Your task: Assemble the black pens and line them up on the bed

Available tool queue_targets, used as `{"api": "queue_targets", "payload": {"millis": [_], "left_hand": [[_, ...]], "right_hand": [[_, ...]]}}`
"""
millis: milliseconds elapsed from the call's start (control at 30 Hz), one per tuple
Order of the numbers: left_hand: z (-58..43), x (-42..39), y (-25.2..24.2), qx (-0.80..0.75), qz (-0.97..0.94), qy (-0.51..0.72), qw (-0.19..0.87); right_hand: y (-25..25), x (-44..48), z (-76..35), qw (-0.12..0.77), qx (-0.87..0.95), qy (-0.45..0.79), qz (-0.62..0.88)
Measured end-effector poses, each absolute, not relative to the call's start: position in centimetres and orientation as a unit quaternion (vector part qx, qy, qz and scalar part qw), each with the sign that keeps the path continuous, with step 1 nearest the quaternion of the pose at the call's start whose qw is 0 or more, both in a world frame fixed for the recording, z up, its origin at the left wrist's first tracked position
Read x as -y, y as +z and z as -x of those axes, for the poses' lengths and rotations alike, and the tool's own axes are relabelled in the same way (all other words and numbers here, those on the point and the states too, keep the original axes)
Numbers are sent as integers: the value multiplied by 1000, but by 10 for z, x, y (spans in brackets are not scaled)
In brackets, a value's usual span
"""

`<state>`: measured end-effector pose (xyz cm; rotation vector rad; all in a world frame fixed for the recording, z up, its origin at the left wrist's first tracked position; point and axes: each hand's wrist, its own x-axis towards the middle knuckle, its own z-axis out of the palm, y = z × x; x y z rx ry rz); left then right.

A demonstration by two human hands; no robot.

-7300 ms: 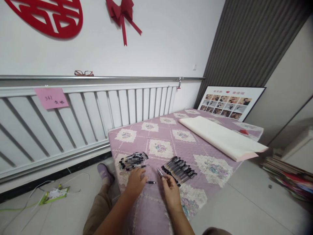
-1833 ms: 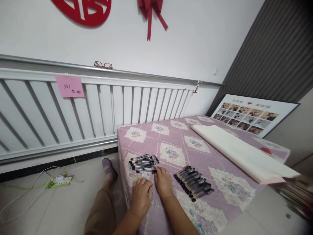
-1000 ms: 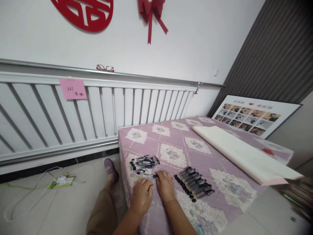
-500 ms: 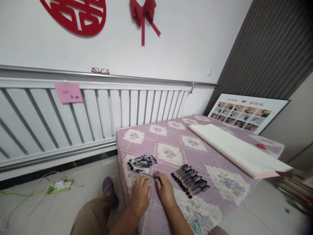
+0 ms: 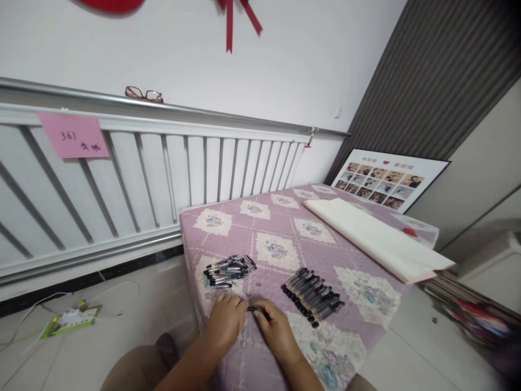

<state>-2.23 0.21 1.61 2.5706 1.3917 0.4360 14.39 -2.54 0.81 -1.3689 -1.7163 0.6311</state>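
Both my hands rest at the near edge of a table under a pink quilted cloth (image 5: 285,239). My left hand (image 5: 223,326) and my right hand (image 5: 273,331) are closed on the two ends of one black pen (image 5: 254,309) held between them. A loose heap of black pens (image 5: 226,269) lies just beyond my left hand. A neat row of capped black pens (image 5: 312,296) lies to the right of my right hand.
A roll of cream paper (image 5: 374,239) lies across the table's far right. A framed photo collage (image 5: 382,178) leans on the dark wall. White radiator (image 5: 163,179) with a pink note (image 5: 75,142) and red glasses (image 5: 144,95) stands behind. Books (image 5: 468,309) lie on the floor.
My right hand took a pen from the heap and drew it back toward me. Both hands now hold it together near the table edge. The view tilted down.
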Motion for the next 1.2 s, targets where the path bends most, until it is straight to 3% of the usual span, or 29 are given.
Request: {"api": "queue_targets", "payload": {"millis": [133, 267, 433, 700, 1000, 1200], "left_hand": [[28, -17, 21, -419, -877, 146, 185], [41, -31, 21, -400, -831, 244, 299], [57, -47, 23, -435, -726, 348, 403], [63, -54, 22, -432, -692, 347, 463], [66, -48, 25, -414, -765, 269, 413], [66, -48, 22, -402, -808, 217, 372]], "right_hand": [[4, 23, -149, 461, 617, 277, 575], [2, 17, -150, 491, 558, 238, 625], [3, 2, -135, 395, 634, 194, 636], [11, -9, -118, 285, 666, 125, 678], [6, -1, -128, 455, 555, 233, 656], [10, 9, -132, 510, 492, 308, 635]]}}
